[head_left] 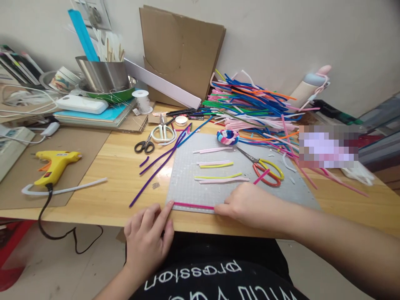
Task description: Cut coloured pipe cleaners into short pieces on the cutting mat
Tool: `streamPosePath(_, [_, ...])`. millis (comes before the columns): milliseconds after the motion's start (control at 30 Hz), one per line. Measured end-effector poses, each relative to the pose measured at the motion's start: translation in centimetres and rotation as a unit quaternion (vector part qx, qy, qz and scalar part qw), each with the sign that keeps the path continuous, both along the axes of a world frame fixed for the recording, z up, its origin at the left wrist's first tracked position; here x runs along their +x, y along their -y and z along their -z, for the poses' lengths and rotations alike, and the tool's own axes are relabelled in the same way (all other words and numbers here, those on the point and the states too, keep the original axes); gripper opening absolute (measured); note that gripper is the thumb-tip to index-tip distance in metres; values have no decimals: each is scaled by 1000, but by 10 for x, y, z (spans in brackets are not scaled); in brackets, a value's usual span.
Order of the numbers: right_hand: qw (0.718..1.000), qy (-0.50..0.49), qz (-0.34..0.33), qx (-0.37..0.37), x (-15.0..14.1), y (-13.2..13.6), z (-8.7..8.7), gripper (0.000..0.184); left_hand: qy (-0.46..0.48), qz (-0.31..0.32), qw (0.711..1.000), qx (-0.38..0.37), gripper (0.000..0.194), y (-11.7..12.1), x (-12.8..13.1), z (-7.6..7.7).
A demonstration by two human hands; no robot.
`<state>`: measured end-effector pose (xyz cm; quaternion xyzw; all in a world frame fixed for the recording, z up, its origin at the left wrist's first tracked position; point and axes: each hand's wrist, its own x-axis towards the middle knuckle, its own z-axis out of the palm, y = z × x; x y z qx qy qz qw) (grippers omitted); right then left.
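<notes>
Black shirt with white lettering (218, 283), nearest the viewer, below the front edge of the worktop (109, 175). Just beyond that edge, a deep pink pipe cleaner (193, 206) lies along the front margin of a grey mat (184, 191). My left grip (148, 233) is loose, holding nothing between finger and thumb; one fingertip (170, 204) pins the left end near the mat's front left corner. My right grip (246, 204) is closed around the farther stretch, whose tail emerges beyond the knuckles beside the red-and-yellow scissors (256, 160).

Possible faults, as I judge them: the pinned end may skid free if my right grip pulls hard, since one fingertip alone appears to hold it. The tail may snag on the scissor handles if drawn sideways, and a wide swing of my right forearm (337, 233) could scatter the short yellow and pale pink pieces (217, 165) toward the worktop's middle. The glue gun (53, 168), near the front edge at left, could be dragged should a knee catch its cord (50, 192), which hangs over that edge.

Hidden: the length inside my right grip and most of its fingers; whether the tail touches the handles is unclear. Blurred squares (328, 146) mask something near the right edge; forearms and shirt are cut off.
</notes>
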<state>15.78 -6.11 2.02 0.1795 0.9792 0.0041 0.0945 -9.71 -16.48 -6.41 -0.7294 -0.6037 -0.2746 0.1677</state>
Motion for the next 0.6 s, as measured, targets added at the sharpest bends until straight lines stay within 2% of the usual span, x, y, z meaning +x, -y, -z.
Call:
streamPosePath(133, [1000,-24,-15,-11,4,-5,7,17,6,-2,1000,-6,37,1,0,0])
streamPosePath(333, [995,-94,-42,-11,10,-9,16,30,16,-3,1000,-11,36,1,1,0])
streamPosePath(433, [992,-110,-65,5,9,-7,20,29,15,-4,1000,-13,35,2,2,0])
streamPosePath(600, [990,-118,-78,-18,10,-1,30,29,18,-5,1000,-14,36,2,1,0])
